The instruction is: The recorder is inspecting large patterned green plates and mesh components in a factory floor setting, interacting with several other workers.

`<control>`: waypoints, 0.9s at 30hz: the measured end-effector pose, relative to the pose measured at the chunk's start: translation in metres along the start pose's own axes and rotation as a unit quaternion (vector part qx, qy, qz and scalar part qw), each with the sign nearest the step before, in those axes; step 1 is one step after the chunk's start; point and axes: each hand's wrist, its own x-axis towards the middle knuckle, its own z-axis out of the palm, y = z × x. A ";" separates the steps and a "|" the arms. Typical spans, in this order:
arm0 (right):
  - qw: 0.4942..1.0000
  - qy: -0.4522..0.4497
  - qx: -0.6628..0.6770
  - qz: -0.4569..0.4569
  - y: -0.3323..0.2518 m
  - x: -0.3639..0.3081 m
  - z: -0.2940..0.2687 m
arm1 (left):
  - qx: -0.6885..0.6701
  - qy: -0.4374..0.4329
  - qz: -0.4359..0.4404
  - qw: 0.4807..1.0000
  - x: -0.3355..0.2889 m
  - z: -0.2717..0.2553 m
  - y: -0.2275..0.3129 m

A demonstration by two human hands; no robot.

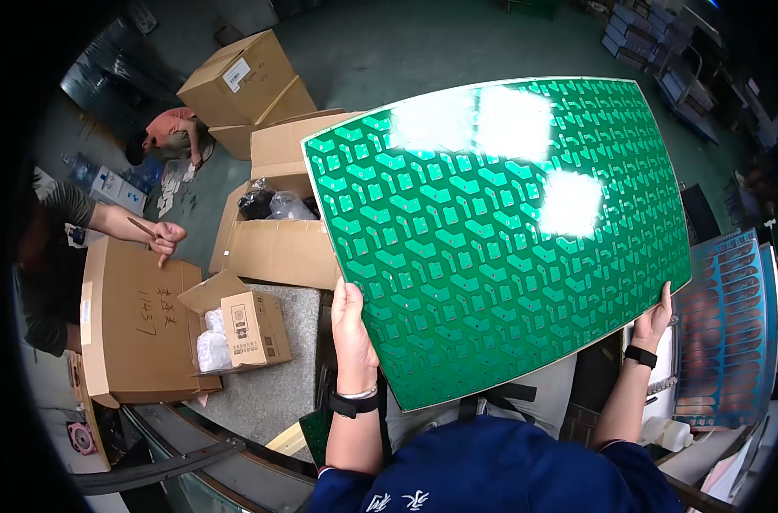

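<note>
A large green circuit board panel (457,265), covered in rows of small outlined shapes, is held up tilted in front of me. Bright light reflects off its upper half. My left hand (352,329) grips its lower left edge, the fingers hidden behind it. At the lower right edge, my right hand (654,322) is closed on the same panel. Both wrists wear black bands.
Left of me, an open box (273,248) holds bagged items, and a small open carton (256,329) stands on a grey surface (295,368). A co-worker's hand (165,238) with a pen is over a large box (149,316). Another person (171,137) crouches farther back. Blue patterned sheets (722,325) stand at right.
</note>
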 end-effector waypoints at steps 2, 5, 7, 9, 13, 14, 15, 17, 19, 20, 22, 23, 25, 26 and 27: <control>1.000 -0.002 0.020 0.012 0.003 -0.003 0.003 | 0.022 -0.011 0.019 1.000 0.001 -0.006 0.000; 1.000 -0.004 0.010 0.008 0.008 -0.009 0.007 | 0.067 -0.024 0.046 0.996 0.002 -0.016 0.002; 1.000 -0.014 0.021 0.009 0.009 -0.014 0.010 | 0.081 -0.005 0.057 0.995 0.002 -0.018 0.005; 0.999 -0.009 0.037 0.019 0.010 -0.019 0.013 | 0.077 0.003 0.066 0.995 0.002 -0.021 0.003; 1.000 -0.013 0.018 -0.015 0.008 -0.025 0.005 | 0.142 0.031 0.112 0.983 0.004 -0.032 0.000; 0.999 -0.016 0.020 -0.026 0.008 -0.026 0.007 | 0.156 0.032 0.120 0.980 0.007 -0.035 -0.003; 0.999 -0.030 0.005 -0.027 0.007 -0.027 0.008 | 0.163 0.026 0.121 0.979 0.007 -0.037 -0.002; 0.999 -0.030 -0.026 -0.036 0.009 -0.030 0.014 | 0.176 0.036 0.127 0.975 0.008 -0.040 -0.002; 0.997 -0.037 -0.051 -0.041 0.008 -0.033 0.022 | 0.191 0.051 0.134 0.971 0.008 -0.034 -0.001; 0.996 -0.036 -0.068 -0.051 0.007 -0.035 0.026 | 0.186 0.052 0.129 0.973 0.007 -0.030 0.000; 0.995 -0.040 -0.071 -0.055 0.007 -0.039 0.043 | 0.198 0.062 0.130 0.969 0.009 -0.041 -0.002; 0.995 -0.048 -0.077 -0.046 0.007 -0.040 0.051 | 0.207 0.069 0.135 0.967 0.010 -0.046 -0.004; 0.994 -0.056 -0.083 -0.042 0.006 -0.040 0.057 | 0.212 0.071 0.136 0.965 0.011 -0.057 -0.008; 0.993 -0.066 -0.090 -0.028 0.006 -0.040 0.061 | 0.212 0.060 0.134 0.966 0.012 -0.061 -0.010; 0.994 -0.067 -0.089 -0.018 0.004 -0.041 0.067 | 0.203 0.070 0.123 0.969 0.013 -0.064 -0.013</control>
